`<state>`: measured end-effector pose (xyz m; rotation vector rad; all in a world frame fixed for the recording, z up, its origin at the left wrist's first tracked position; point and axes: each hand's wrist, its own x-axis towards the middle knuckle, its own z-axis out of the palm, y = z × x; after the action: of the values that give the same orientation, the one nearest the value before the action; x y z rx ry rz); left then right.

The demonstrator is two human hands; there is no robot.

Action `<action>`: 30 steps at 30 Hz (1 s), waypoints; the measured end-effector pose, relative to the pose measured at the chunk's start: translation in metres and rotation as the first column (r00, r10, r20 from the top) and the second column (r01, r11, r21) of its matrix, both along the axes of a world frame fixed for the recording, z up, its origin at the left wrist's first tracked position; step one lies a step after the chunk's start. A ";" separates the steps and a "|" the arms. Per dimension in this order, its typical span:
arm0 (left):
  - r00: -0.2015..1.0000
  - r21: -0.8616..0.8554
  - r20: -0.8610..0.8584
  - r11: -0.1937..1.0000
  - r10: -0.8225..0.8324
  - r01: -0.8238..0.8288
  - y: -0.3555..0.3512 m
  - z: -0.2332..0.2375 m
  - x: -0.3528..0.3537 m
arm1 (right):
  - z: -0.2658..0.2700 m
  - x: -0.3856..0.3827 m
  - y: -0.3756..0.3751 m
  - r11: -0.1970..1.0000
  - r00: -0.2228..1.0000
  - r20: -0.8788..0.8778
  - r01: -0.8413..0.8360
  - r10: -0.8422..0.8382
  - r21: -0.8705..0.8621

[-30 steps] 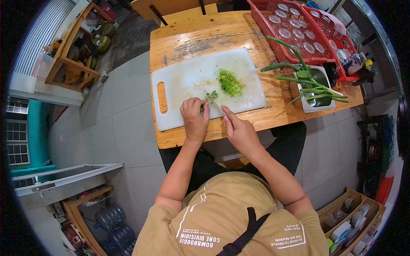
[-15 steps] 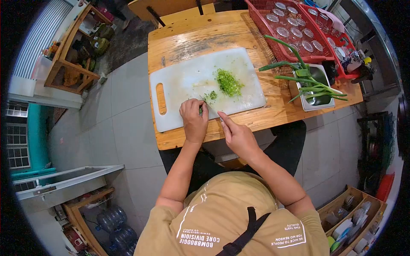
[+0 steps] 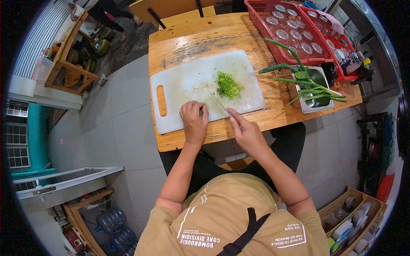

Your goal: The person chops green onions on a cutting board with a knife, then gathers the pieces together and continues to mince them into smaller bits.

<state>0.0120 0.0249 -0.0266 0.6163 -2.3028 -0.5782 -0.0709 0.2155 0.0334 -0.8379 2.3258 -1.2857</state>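
Observation:
My left hand (image 3: 194, 121) rests at the near edge of a white cutting board (image 3: 181, 79), its fingers curled around green onion (image 3: 200, 113), of which only a little green shows. My right hand (image 3: 248, 135) grips a knife (image 3: 220, 105) by its handle. The blade slants over the board, its tip pointing up and left, apart from my left hand. Just beyond the blade lies a pile of chopped green onion (image 3: 229, 85). Small green bits are scattered left of that pile.
Whole green onions (image 3: 305, 81) lie across a metal container (image 3: 328, 103) at the table's right. Behind it stand a red crate (image 3: 279, 51) of upturned glasses and another red basket (image 3: 348, 77). A wooden chair (image 3: 171, 9) is at the far side. Another person's legs (image 3: 112, 19) show at upper left.
My right hand has moved right with the knife, away from my left hand. The small heap of cut greens near the blade has joined the larger pile. Another person has come into view at upper left.

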 end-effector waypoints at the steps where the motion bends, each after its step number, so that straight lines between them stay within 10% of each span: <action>1: 1.000 0.001 0.005 1.000 0.002 -0.002 0.000 0.000 0.000 | -0.007 0.006 -0.001 1.000 1.000 0.020 -0.023 0.023 0.010; 30: 0.941 -0.049 0.151 0.949 -0.301 0.312 -0.018 0.021 -0.018 | -0.010 -0.012 0.018 0.997 0.973 0.224 0.063 -0.052 -0.042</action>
<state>-0.0055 0.0067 -0.0056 0.2704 -2.5651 -0.6077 -0.0832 0.2330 0.0233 -0.6098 2.1639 -1.3895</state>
